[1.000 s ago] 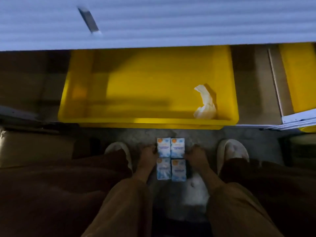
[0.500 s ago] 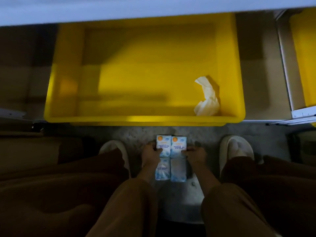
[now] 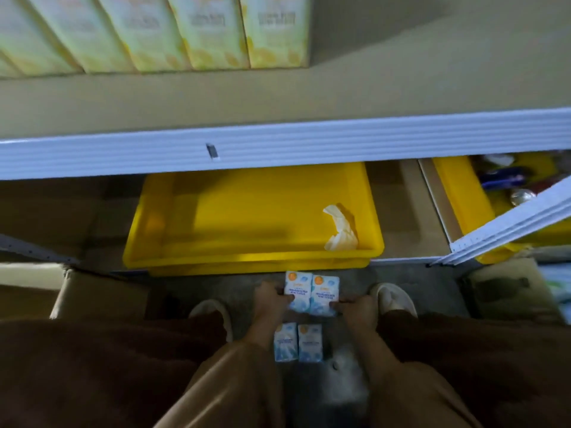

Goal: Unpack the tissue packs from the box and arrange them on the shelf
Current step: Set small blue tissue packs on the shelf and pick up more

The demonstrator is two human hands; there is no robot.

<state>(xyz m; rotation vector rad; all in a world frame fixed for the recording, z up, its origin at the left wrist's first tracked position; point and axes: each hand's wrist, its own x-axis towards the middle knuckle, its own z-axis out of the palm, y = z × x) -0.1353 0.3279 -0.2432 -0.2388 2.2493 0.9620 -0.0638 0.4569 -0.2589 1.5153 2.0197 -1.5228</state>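
Observation:
Two blue-and-white tissue packs (image 3: 312,293) sit side by side, lifted a little above the floor. My left hand (image 3: 270,296) grips their left edge and my right hand (image 3: 355,305) grips their right edge. Two more tissue packs (image 3: 298,342) lie on the floor just below, between my forearms. Above, the shelf board (image 3: 278,97) has a white front rail and carries a row of pale yellow tissue boxes (image 3: 160,32) at its back left. A cardboard box (image 3: 99,291) stands at the left by my knee.
A yellow tray (image 3: 247,254) with a crumpled cloth (image 3: 340,227) sits on the bottom level under the shelf rail. A second yellow tray (image 3: 463,199) with assorted items is at the right. My slippered feet (image 3: 392,299) flank the packs.
Both hands have raised the front pair of packs off the floor, leaving the rear pair down. My view has tilted up, so the upper shelf and its yellow boxes now show.

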